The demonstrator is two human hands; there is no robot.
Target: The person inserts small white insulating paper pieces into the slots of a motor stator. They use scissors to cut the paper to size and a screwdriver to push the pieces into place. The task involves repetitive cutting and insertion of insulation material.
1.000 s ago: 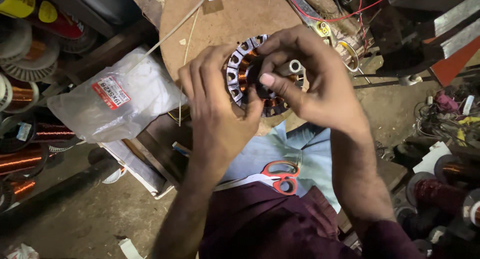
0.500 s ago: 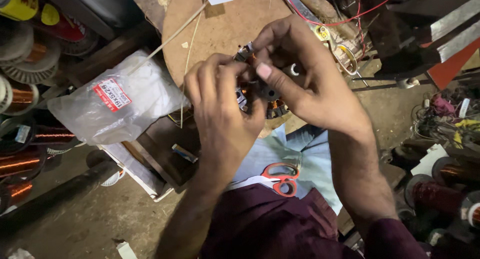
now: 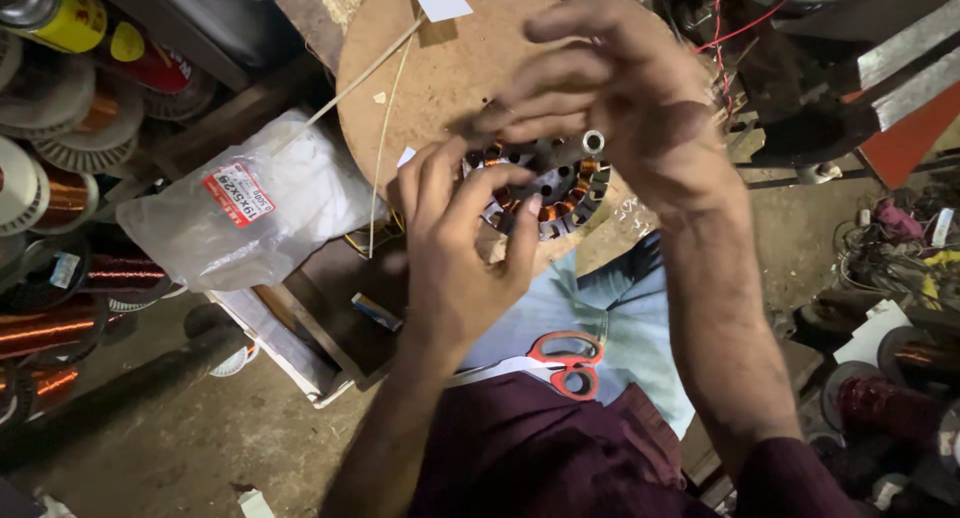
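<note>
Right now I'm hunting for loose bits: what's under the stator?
Under the stator shows a round wooden board. Both hands cover the rest beneath.

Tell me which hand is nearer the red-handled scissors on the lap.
Left. The left hand grips the wound motor stator from below, just above the red-handled scissors. The right hand grips the stator's upper side, farther off.
</note>
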